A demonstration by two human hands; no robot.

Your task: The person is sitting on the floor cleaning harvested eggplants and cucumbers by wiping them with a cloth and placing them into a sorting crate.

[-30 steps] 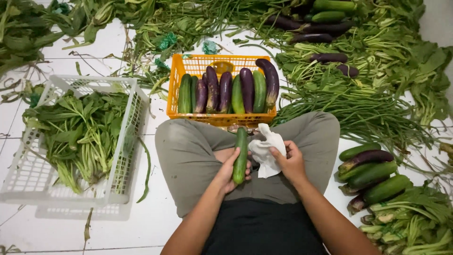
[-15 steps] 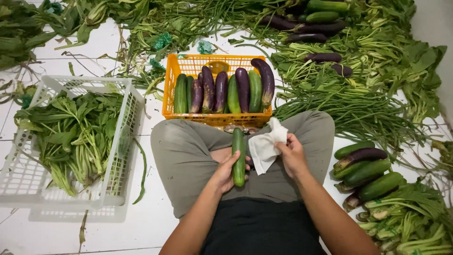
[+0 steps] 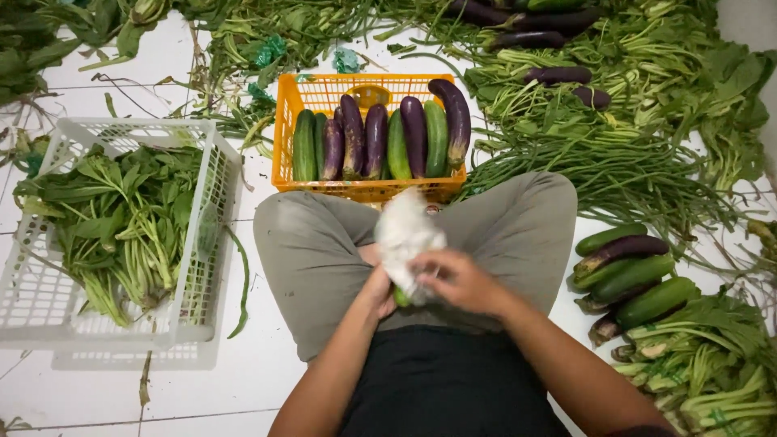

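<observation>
Gripping a firm, smooth cucumber (image 3: 400, 296) over the lap, the left hand (image 3: 377, 290) clasped its lower end while the right hand (image 3: 458, 280) pressed a soft white cloth (image 3: 404, 235) around it; likely slippery.

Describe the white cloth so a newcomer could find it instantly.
Start at the orange crate of cucumbers and eggplants, then drop to the seated person's lap just below it. The white cloth is bunched there between both hands, wrapped over a cucumber; it is the only soft white thing among green and purple vegetables.
</observation>
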